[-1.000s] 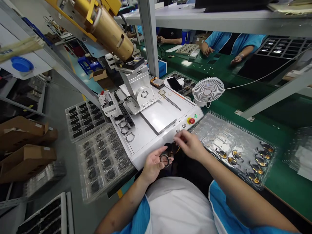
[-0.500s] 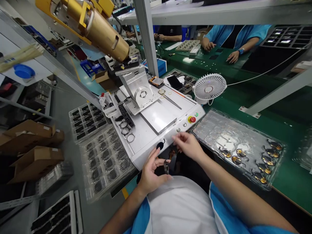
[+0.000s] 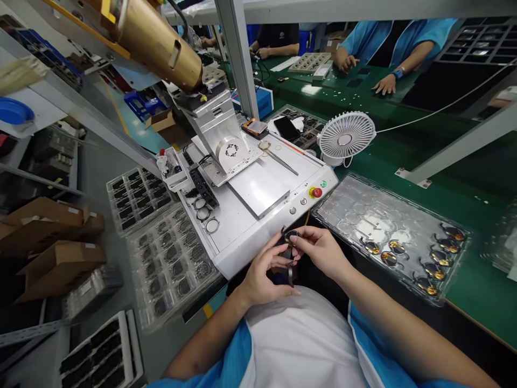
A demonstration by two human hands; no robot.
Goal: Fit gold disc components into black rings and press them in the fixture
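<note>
Both of my hands meet in front of my belly, at the front edge of a white machine. A small round black disc (image 3: 290, 236) with a thin curved tail sits at the fingertips of my left hand (image 3: 258, 277). Lower in that same hand, a dark metal ring (image 3: 290, 274) is held edge-on between fingers and thumb. My right hand (image 3: 325, 252) pinches the disc from the right with thumb and forefinger. Fingers hide part of both pieces. On the clear plastic tray (image 3: 347, 210) to the right lie several similar round pieces (image 3: 431, 269) with amber faces and curved black tails.
The white machine (image 3: 246, 245) carries a metal fixture (image 3: 232, 151), tweezers (image 3: 283, 161), loose rings (image 3: 211, 225) and a red button (image 3: 317, 192). Above hangs a gold cylinder (image 3: 161, 48). A fan (image 3: 347, 137) stands behind. Part trays (image 3: 169, 264) lie left. Co-workers sit opposite.
My right hand has come left and down and now grips the disc at my left fingertips. My left hand has shifted slightly right with the disc and ring. The view has moved slightly.
</note>
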